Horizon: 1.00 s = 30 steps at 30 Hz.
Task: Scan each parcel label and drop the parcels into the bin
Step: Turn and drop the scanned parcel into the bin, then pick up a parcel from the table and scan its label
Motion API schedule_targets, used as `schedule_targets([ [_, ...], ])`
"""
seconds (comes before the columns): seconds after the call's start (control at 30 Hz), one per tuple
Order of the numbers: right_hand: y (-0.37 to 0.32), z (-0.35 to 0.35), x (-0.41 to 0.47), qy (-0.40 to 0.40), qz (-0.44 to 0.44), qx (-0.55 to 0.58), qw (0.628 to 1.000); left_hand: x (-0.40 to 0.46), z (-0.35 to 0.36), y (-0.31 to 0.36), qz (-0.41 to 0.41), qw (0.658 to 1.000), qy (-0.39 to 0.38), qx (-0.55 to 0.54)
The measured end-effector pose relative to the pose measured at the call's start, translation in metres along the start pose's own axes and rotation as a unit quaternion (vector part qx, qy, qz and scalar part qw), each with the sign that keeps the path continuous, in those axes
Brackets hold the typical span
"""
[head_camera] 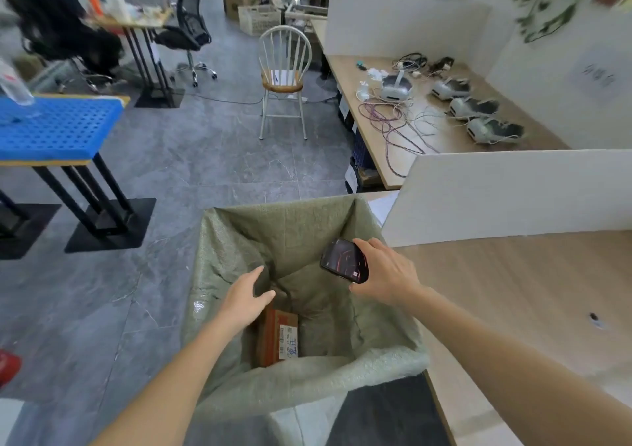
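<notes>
A bin lined with a green woven sack (239,240) stands open below me, beside the wooden table. A brown cardboard parcel (273,339) with a white label lies at its bottom. My left hand (246,296) hovers over the bin mouth with fingers spread and nothing in it, just above the parcel. My right hand (383,271) grips a black phone-like scanner (345,260) over the bin's right side, its dark screen facing up.
A wooden table (513,291) with a white partition (513,189) lies to the right. A further desk (359,79) carries headsets and tangled cables. A white chair (284,79) and a blue-topped table (51,127) stand on the grey floor.
</notes>
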State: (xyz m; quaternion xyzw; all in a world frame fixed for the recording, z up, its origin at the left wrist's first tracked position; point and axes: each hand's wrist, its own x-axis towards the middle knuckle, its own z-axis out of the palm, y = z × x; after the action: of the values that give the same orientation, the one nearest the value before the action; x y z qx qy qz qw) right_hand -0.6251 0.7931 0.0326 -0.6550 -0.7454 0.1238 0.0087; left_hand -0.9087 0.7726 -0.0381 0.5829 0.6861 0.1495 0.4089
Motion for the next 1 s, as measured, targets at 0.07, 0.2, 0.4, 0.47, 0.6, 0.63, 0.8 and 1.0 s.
schedule_targets([
  [0.07,0.012,-0.028,-0.031,0.026,0.007,0.006,1.000,-0.021,-0.005,0.032,0.040,0.999,0.016,0.029],
  [0.2,0.040,-0.078,-0.101,0.077,0.033,0.012,0.996,-0.064,-0.001,0.097,0.106,0.991,0.039,0.072],
  [0.4,0.111,-0.144,-0.282,0.138,0.129,0.010,0.982,-0.170,0.063,0.211,0.257,0.958,0.025,0.122],
  [0.47,0.135,-0.162,-0.349,0.157,0.165,0.008,0.974,-0.210,0.095,0.249,0.312,0.941,0.001,0.133],
  [0.6,0.176,-0.192,-0.484,0.200,0.246,0.004,0.948,-0.291,0.159,0.322,0.404,0.898,-0.037,0.171],
  [0.63,0.185,-0.198,-0.518,0.210,0.268,0.003,0.940,-0.311,0.176,0.339,0.421,0.889,-0.045,0.173],
  [0.8,0.226,-0.211,-0.679,0.248,0.375,-0.007,0.893,-0.419,0.268,0.414,0.503,0.847,-0.088,0.148],
  [1.0,0.256,-0.196,-0.841,0.262,0.512,0.001,0.818,-0.538,0.378,0.466,0.559,0.799,-0.192,0.112],
])
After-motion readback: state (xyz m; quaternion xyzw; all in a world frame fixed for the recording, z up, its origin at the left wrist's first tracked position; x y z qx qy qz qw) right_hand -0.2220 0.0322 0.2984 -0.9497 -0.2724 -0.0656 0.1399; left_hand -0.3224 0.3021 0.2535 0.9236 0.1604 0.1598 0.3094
